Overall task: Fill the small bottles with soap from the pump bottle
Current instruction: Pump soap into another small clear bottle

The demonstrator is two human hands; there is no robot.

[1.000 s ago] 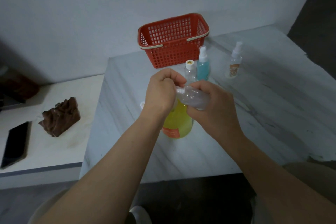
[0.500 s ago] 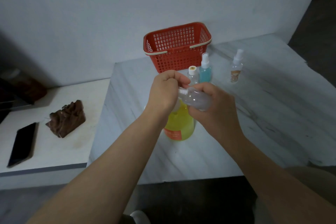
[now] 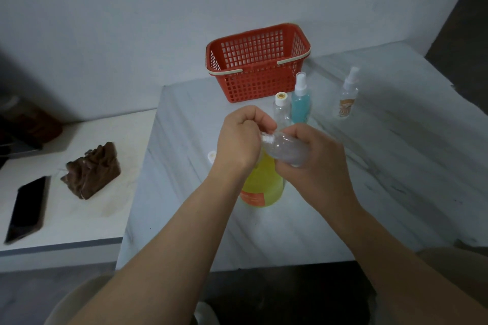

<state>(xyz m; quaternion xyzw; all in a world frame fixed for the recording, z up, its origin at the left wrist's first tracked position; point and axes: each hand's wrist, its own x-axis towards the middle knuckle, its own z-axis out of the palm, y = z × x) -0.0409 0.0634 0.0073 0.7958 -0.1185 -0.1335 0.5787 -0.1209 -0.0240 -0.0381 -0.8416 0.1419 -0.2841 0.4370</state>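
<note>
My right hand [image 3: 311, 166] grips a small clear bottle [image 3: 286, 149], tilted with its neck pointing left. My left hand [image 3: 241, 140] has its fingers curled at that neck, on the bottle's white cap [image 3: 265, 137]. Directly below both hands stands the pump bottle of yellow soap [image 3: 264, 187] with an orange label; its pump head is hidden. Behind them stand a clear bottle with a white cap [image 3: 280, 105], a spray bottle of blue liquid [image 3: 301, 100] and, further right, a clear spray bottle with an orange label [image 3: 348, 97].
A red plastic basket [image 3: 257, 63] sits at the back of the marble table [image 3: 396, 166], against the wall. A small white cap [image 3: 211, 156] lies left of my left wrist. On the lower side surface lie a brown lump [image 3: 91, 170] and a black phone [image 3: 26, 208].
My hands stay together on the small bottle over the pump bottle. The view has shifted slightly, so everything sits lower and further right in the frame.
</note>
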